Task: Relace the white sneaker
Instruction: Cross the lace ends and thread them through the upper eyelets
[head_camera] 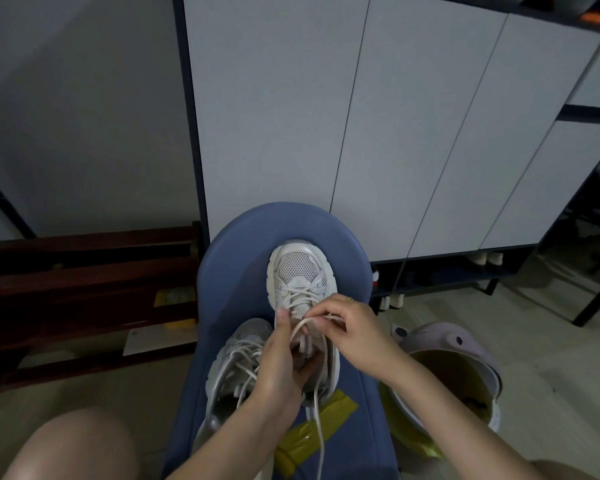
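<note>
White sneaker sits toe-away on a blue seat, a second sneaker just beside it on the left. The left hand rests over the sneaker's opening, thumb up against the tongue, fingers curled on the shoe. The right hand pinches the lace above the upper eyelets; a loose lace end trails down across yellow tape on the seat. A bin stands to the right.
</note>
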